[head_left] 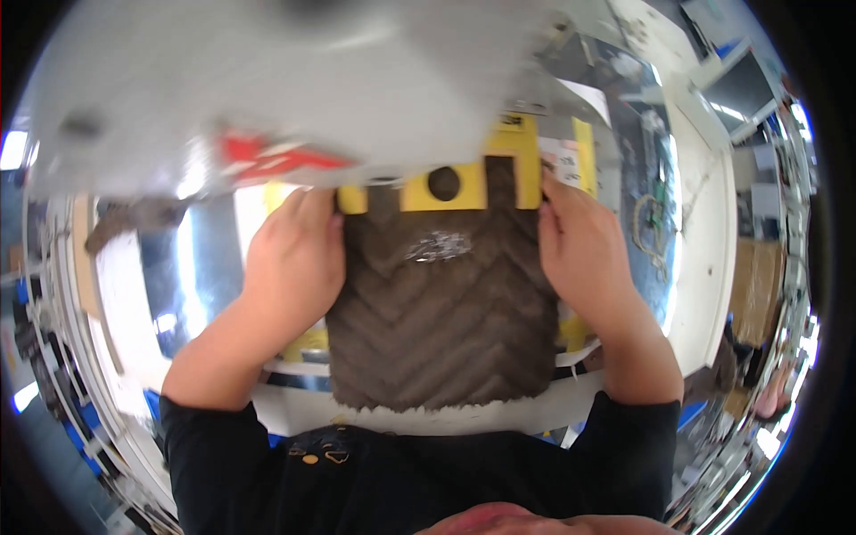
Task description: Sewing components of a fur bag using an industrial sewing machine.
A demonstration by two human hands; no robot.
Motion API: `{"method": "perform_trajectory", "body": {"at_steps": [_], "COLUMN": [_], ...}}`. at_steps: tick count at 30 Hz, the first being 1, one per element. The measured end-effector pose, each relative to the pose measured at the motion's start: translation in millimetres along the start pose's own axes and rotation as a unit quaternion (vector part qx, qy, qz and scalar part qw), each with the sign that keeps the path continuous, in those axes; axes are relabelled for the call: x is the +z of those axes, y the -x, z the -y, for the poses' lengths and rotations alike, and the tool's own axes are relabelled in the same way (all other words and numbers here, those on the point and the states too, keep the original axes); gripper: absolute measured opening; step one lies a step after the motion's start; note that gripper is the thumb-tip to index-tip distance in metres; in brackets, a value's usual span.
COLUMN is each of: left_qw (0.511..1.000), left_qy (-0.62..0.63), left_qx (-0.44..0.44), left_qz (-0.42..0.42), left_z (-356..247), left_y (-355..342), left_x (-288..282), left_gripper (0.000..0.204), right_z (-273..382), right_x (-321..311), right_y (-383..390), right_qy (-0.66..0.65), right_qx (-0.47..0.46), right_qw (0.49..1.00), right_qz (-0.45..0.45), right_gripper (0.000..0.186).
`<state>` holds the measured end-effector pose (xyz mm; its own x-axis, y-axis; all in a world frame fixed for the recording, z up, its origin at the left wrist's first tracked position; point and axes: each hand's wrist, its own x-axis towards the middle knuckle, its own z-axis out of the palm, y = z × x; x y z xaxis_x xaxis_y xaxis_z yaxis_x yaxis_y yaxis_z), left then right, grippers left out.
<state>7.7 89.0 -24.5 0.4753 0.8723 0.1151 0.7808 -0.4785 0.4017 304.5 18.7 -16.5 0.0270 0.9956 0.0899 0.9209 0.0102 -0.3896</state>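
Observation:
A brown, plush-looking fabric panel (pixel 437 312) with chevron ridges lies flat in front of me, its lower edge ragged. Across its upper end sits a yellow notched plate (pixel 446 201) with a dark round spot; brown fabric shows through the notches. My left hand (pixel 294 250) is closed at the panel's upper left edge, beside the plate's left end. At the upper right edge, my right hand (pixel 584 241) is closed too, its fingers next to the plate's right end. Both sets of fingertips are partly hidden. A shiny, clear patch (pixel 437 246) lies on the fabric just below the plate.
A big grey machine head (pixel 294 98) with a red mark hangs over the upper left, blurred. Dark brown material (pixel 134 223) lies to the left. A greenish cord (pixel 655 227) rests on the right, with a cardboard box (pixel 758 290) farther out and a screen (pixel 736 94) at upper right.

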Motion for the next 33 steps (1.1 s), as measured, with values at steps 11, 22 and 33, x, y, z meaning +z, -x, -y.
{"method": "perform_trajectory", "body": {"at_steps": [11,22,33], "left_qw": [1.000,0.999,0.999], "left_qy": [-0.005,-0.020,-0.020], "left_qx": [-0.003,0.043,0.035], "left_qz": [0.009,-0.016,-0.008], "left_z": [9.2,12.6,14.5], "left_y": [8.8,7.0,5.7], "left_x": [0.1,10.3,10.9], "left_gripper": [0.030,0.041,0.037], "right_z": [9.0,4.6,6.2], "right_x": [0.9,1.7,-1.6], "right_y": [1.0,1.2,-2.0], "right_qy": [0.029,0.023,0.001], "right_qx": [0.011,-0.007,0.005], "right_qw": [0.999,1.000,1.000], "right_qz": [0.010,0.000,-0.003], "right_gripper": [0.038,0.035,0.039]}}
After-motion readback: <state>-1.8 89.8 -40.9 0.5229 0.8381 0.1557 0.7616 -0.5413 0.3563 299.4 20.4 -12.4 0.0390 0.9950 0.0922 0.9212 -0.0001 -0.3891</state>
